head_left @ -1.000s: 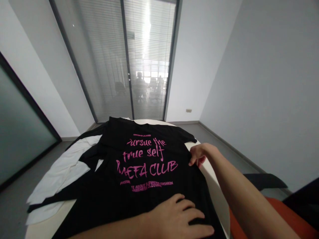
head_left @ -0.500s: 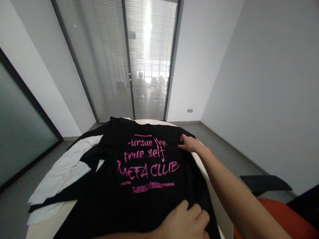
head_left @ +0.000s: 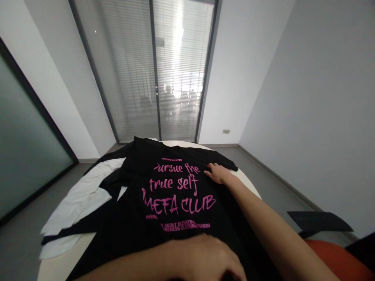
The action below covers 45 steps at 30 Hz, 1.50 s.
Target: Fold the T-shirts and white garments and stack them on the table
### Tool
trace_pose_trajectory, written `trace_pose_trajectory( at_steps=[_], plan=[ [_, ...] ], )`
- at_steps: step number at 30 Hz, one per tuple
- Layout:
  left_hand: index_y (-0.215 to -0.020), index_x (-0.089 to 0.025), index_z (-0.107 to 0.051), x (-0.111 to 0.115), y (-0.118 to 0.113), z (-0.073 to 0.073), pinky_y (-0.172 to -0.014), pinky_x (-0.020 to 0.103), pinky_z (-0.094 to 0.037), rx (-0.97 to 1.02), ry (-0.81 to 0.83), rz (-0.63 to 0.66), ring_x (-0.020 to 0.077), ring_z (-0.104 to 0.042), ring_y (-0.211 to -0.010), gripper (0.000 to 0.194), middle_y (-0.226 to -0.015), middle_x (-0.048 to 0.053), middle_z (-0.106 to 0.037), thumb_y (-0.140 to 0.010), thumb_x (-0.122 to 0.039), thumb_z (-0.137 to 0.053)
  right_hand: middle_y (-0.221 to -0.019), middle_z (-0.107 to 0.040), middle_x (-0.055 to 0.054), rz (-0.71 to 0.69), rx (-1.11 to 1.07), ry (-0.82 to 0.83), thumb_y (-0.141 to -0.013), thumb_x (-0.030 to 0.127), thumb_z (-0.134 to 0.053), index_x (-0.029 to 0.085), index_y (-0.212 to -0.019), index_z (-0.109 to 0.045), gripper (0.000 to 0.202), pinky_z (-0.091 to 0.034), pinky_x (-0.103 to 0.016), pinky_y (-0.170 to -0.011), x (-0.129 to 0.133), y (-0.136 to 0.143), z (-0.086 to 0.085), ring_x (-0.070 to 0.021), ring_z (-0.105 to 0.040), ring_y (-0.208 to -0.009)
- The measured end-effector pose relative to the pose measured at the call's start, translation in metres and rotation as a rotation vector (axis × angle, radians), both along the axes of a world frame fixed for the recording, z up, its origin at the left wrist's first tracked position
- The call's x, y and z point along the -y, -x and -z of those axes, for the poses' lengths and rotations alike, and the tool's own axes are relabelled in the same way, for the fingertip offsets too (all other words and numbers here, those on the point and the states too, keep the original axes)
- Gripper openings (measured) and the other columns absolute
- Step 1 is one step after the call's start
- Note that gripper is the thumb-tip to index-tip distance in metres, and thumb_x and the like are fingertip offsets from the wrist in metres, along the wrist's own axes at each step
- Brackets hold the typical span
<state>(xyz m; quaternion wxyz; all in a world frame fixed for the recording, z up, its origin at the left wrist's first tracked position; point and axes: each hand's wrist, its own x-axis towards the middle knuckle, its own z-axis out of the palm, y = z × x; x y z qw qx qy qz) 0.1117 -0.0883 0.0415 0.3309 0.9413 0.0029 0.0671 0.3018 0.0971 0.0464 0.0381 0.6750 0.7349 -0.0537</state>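
Note:
A black T-shirt (head_left: 178,156) with pink lettering lies spread out, its neckline at the far end. My right hand (head_left: 218,173) rests on the cloth below the right-side sleeve (head_left: 224,159), fingers slightly apart and lying on the fabric. Close to me, my left hand (head_left: 209,257) is bent over the lower part of the shirt. Its fingers curl down into the dark cloth, and their tips are hidden. Beyond the shirt's left side lie white garments (head_left: 84,193) together with more black cloth (head_left: 79,226).
Under the clothes is a pale round-edged table (head_left: 249,183). An orange chair (head_left: 328,255) with a black armrest (head_left: 320,221) stands at the right. Glass panels with blinds (head_left: 131,78) are ahead, and a grey wall (head_left: 322,109) rises on the right.
My right hand has shifted slightly left on the shirt and flattened, and the sleeve beside it now lies farther outward. My left hand has turned, hiding its fingers. The view has shifted slightly.

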Motion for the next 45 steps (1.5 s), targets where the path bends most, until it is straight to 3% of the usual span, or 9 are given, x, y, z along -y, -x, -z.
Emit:
trace_pose_trajectory(
  at_steps=[4, 7, 11, 14, 19, 23, 27, 35, 45],
  plan=[
    [-0.093, -0.020, -0.070, -0.066, 0.064, -0.028, -0.090, 0.035, -0.051, -0.072, -0.358, -0.755, 0.0221, -0.067, -0.095, 0.026, -0.099, 0.006, -0.073, -0.095, -0.040, -0.052, -0.135, -0.056, -0.023, 0.233, -0.043, -0.013, -0.099, 0.055, -0.038, 0.012, -0.134, -0.054, 0.058, -0.043, -0.049, -0.099, -0.003, 0.022, 0.002, -0.0376, -0.056, -0.123],
    [-0.119, -0.018, -0.065, -0.112, 0.105, -0.008, -0.107, 0.042, -0.041, -0.077, -0.541, -1.148, 0.0257, -0.059, -0.120, 0.033, -0.129, 0.013, -0.065, -0.099, -0.038, -0.047, -0.145, -0.048, -0.023, 0.300, -0.101, -0.075, -0.099, 0.059, -0.033, 0.015, -0.142, -0.048, 0.064, -0.037, -0.058, -0.102, -0.004, 0.044, 0.008, -0.0401, -0.047, -0.131],
    [-0.135, -0.018, -0.056, -0.141, 0.146, 0.033, -0.112, 0.051, -0.034, -0.274, -0.532, -1.434, 0.0326, -0.044, -0.138, 0.046, -0.151, 0.015, -0.048, -0.100, -0.043, -0.041, -0.157, -0.036, -0.015, 0.233, -0.155, -0.147, -0.101, 0.057, -0.027, 0.021, -0.151, -0.040, 0.063, -0.026, -0.059, -0.111, -0.004, 0.061, 0.024, -0.0364, -0.032, -0.143],
    [-0.135, -0.018, -0.058, -0.147, 0.158, 0.043, -0.110, 0.049, -0.037, -0.389, -0.489, -1.447, 0.0342, -0.043, -0.138, 0.051, -0.151, 0.015, -0.048, -0.099, -0.049, -0.040, -0.149, -0.047, -0.016, 0.248, -0.151, -0.174, -0.101, 0.056, -0.027, 0.019, -0.141, -0.052, 0.060, -0.032, -0.056, -0.107, -0.010, 0.062, 0.030, -0.0368, -0.040, -0.136],
    [-0.127, -0.019, -0.065, -0.163, 0.156, 0.026, -0.096, 0.047, -0.048, -0.378, -0.513, -1.499, 0.0341, -0.057, -0.121, 0.050, -0.141, 0.015, -0.056, -0.099, -0.049, -0.037, -0.134, -0.058, -0.018, 0.252, -0.158, -0.260, -0.102, 0.052, -0.027, 0.018, -0.124, -0.065, 0.056, -0.041, -0.049, -0.099, -0.035, 0.054, 0.026, -0.0348, -0.050, -0.124],
    [-0.132, -0.018, -0.063, -0.180, 0.159, 0.023, -0.102, 0.046, -0.044, -0.326, -0.647, -1.542, 0.0340, -0.050, -0.129, 0.048, -0.148, 0.016, -0.050, -0.098, -0.043, -0.041, -0.150, -0.046, -0.012, 0.175, -0.244, -0.252, -0.102, 0.051, -0.028, 0.027, -0.145, -0.050, 0.053, -0.034, -0.047, -0.109, -0.059, 0.050, 0.028, -0.0308, -0.042, -0.136],
    [-0.136, -0.016, -0.061, -0.196, 0.162, 0.034, -0.111, 0.049, -0.036, -0.363, -0.680, -1.507, 0.0355, -0.042, -0.138, 0.051, -0.153, 0.017, -0.045, -0.097, -0.045, -0.043, -0.162, -0.030, -0.007, 0.223, -0.254, -0.090, -0.099, 0.064, -0.022, 0.037, -0.153, -0.037, 0.062, -0.015, -0.064, -0.115, -0.078, 0.055, 0.041, -0.0398, -0.021, -0.148],
    [-0.143, -0.009, -0.051, -0.223, 0.157, 0.044, -0.119, 0.050, -0.026, -0.338, -0.622, -1.380, 0.0321, -0.032, -0.147, 0.056, -0.156, 0.015, -0.042, -0.100, -0.042, -0.035, -0.167, -0.016, -0.006, 0.302, -0.227, -0.088, -0.095, 0.071, -0.021, 0.034, -0.156, -0.032, 0.072, -0.001, -0.065, -0.116, -0.110, 0.046, 0.057, -0.0443, -0.004, -0.151],
    [-0.124, -0.018, -0.066, -0.200, 0.184, 0.002, -0.112, 0.048, -0.036, -0.196, -0.782, -1.580, 0.0314, -0.046, -0.133, 0.038, -0.146, 0.012, -0.052, -0.092, -0.027, -0.047, -0.158, -0.037, -0.011, 0.118, -0.199, -0.274, -0.101, 0.055, -0.028, 0.021, -0.142, -0.052, 0.059, -0.011, -0.059, -0.117, -0.075, 0.084, 0.041, -0.0322, -0.025, -0.147]
  ],
)
